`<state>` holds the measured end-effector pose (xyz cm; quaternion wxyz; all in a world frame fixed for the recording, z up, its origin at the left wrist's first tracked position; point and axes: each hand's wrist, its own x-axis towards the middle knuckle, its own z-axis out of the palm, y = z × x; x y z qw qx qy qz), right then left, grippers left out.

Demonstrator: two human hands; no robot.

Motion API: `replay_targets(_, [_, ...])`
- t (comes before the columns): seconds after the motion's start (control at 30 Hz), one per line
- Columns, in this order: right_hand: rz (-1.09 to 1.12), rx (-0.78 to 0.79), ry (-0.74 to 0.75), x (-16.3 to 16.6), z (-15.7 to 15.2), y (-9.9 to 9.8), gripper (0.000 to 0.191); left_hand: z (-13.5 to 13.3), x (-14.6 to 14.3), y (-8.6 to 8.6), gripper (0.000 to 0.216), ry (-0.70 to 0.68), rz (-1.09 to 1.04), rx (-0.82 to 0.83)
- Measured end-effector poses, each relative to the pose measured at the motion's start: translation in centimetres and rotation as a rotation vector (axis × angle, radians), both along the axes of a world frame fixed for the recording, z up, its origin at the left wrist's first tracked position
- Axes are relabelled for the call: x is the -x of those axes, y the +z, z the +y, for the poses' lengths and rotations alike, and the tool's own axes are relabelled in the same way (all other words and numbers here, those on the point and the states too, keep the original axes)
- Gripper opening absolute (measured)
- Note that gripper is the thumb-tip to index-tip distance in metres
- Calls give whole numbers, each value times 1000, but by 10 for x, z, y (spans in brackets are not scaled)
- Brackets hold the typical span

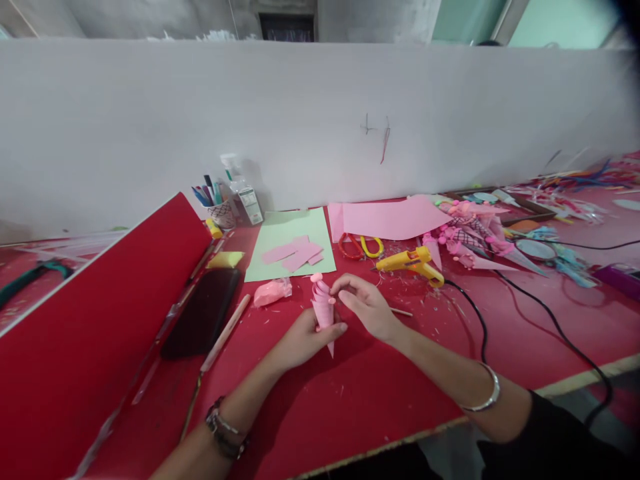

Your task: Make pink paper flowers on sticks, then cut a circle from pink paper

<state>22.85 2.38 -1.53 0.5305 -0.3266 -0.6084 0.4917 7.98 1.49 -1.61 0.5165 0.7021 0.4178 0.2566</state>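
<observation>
My left hand (305, 340) is closed round a pink paper cone (324, 310), holding it upright above the red table (380, 393). My right hand (364, 303) pinches the cone's upper edge with fingers curled. A small pink ball (317, 277) sits on top of the cone. A yellow glue gun (413, 261) lies just beyond my right hand, its black cord (475, 320) running toward the table's front edge.
A light green sheet (280, 233) with pink cut pieces lies behind the cone, beside a crumpled pink lump (273, 292). Scissors (360, 247), large pink paper (390, 217), finished pink cones (470, 243), a pen cup (220, 212), a spray bottle (245, 193), a black case (203, 320) and a raised red board (100, 320) surround them.
</observation>
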Motion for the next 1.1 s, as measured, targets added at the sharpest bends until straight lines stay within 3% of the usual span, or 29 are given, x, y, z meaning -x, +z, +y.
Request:
replay_targets(0.1, [105,33,31,-1,1,-1,15,-4,-2,4,21,-46,-33,57])
replay_targets(0.23, [195,220,278,0,1,-4,34,-6,-3,3,25,-96,-64,113])
replay_targets(0.33, [165,327,403,2,1,-8,30,-6,-1,2,24,-92,-66,131])
replay_targets(0.67, [286,303,230,3,4,-11,17,0,-1,-3,28,-39,-116,92])
replay_targets(0.83, [367,294,244,4,6,-9,16,-1,-4,0,40,124,-137,94])
replay_targets(1.1, [456,345,83,3,6,-5,23,6,-5,-3,31,249,-236,9])
